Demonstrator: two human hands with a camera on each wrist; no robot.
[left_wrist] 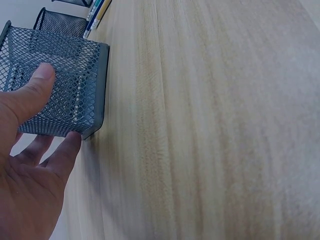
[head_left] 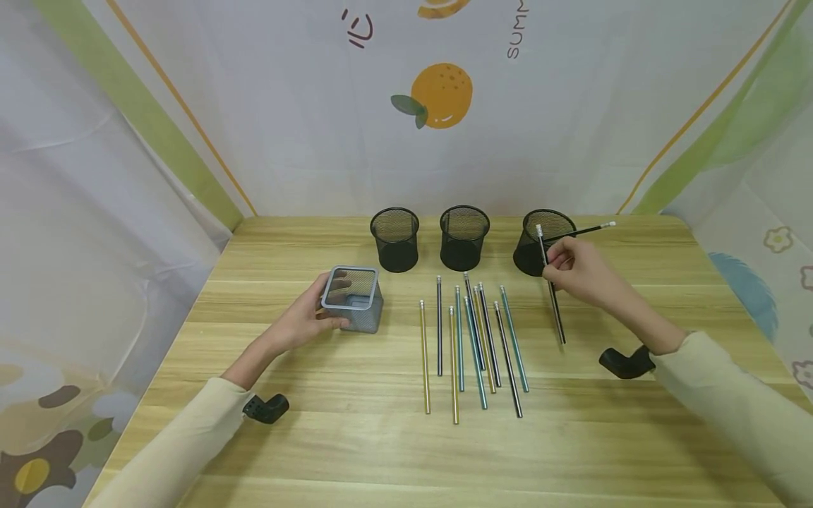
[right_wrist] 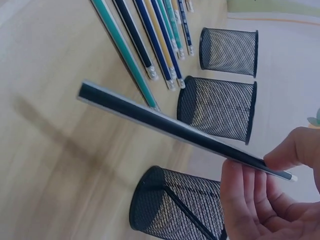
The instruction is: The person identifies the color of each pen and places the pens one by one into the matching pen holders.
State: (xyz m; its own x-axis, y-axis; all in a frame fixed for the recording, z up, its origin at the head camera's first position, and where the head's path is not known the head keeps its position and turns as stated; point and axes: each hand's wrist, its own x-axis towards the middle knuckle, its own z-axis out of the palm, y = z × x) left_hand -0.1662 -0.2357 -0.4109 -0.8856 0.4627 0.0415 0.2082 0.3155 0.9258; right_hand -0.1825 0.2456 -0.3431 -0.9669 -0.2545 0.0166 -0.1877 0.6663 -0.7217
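My left hand (head_left: 315, 317) grips a square grey mesh pen holder (head_left: 365, 315) on the left of the table; in the left wrist view the thumb (left_wrist: 37, 92) lies along one side and the fingers wrap the other. My right hand (head_left: 576, 267) pinches a black pencil (head_left: 555, 310) near its white eraser end, in front of the rightmost round black mesh pen holder (head_left: 527, 250). The pencil slants with its far end down and hangs above the table, its shadow showing in the right wrist view. Another black pencil (head_left: 591, 230) leans inside that round holder.
Two more round black mesh pen holders, a left one (head_left: 397, 254) and a middle one (head_left: 464, 250), stand along the back edge. Several yellow, blue-green and dark pencils, such as a yellow pencil (head_left: 425, 360), lie mid-table (head_left: 356, 437). A printed curtain (head_left: 317, 127) hangs behind.
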